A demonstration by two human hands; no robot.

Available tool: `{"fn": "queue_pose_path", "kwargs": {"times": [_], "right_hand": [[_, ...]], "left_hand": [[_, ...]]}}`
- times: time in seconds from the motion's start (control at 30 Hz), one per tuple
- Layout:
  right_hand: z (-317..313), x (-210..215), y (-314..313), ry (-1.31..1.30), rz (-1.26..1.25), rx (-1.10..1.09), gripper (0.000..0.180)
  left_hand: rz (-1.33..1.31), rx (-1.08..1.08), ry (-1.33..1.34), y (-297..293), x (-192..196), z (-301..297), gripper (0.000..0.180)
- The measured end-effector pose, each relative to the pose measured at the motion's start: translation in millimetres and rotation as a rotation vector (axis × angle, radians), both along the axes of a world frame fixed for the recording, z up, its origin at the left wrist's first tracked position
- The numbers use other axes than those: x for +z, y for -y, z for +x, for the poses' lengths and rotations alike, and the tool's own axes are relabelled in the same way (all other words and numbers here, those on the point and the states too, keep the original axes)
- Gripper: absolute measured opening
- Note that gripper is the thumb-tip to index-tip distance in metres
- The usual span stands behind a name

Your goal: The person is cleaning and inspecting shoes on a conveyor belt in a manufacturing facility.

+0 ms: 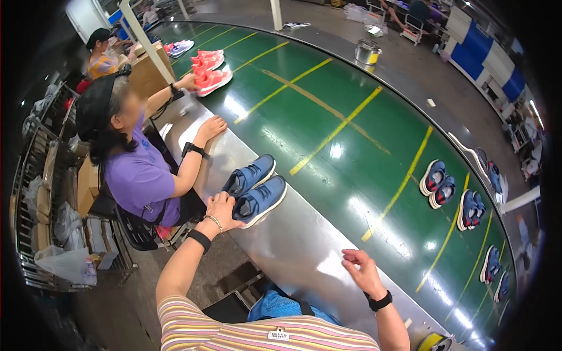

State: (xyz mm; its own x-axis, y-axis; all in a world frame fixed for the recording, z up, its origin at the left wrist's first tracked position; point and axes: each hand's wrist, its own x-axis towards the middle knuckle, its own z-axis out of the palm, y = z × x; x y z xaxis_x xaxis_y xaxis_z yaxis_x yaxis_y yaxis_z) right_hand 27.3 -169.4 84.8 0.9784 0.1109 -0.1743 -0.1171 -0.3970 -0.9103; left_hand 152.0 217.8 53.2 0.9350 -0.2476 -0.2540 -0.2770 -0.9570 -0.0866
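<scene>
A pair of blue sneakers (pixel 260 202) with white soles rests side by side on the metal ledge beside the conveyor, toes pointing to the belt. My left hand (pixel 221 212) is closed around the heel end of the pair, with its thumb by the nearer shoe. Part of the heels is hidden under my fingers. Over the ledge's belt-side edge, farther right, my right hand (pixel 362 272) is held with slightly bent fingers apart and nothing in it.
A green conveyor belt (pixel 316 134) with yellow cross lines curves past. Several blue shoes (pixel 433 184) ride at its right; coral sneakers (pixel 209 73) stand at the far left, touched by a co-worker's hand (pixel 188 82). That person (pixel 140 169) sits close on my left. A tape roll (pixel 434 342) lies lower right.
</scene>
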Motion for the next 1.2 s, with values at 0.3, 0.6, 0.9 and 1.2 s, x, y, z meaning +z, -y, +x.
{"fn": "queue_pose_path", "kwargs": {"times": [0.3, 0.6, 0.9, 1.2], "right_hand": [[-91.3, -15.4, -8.2, -0.168, -0.056, -0.060, 0.026], [-128.5, -34.5, -47.1, -0.092, 0.236, -0.524, 0.075], [-162.9, -121.1, 13.3, -0.066, 0.083, -0.671, 0.074], [-172.7, -91.8, 20.9, -0.344, 0.893, -1.021, 0.029]], "left_hand": [[-0.041, -0.044, 0.036, 25.9, -30.5, 29.9, 0.025], [-0.653, -0.313, -0.001, 191.3, -3.3, -126.1, 0.022], [-1.117, -0.071, -0.170, 214.7, -36.4, -155.8, 0.052], [-1.301, 0.559, -1.137, 212.6, -80.8, -129.0, 0.036]]}}
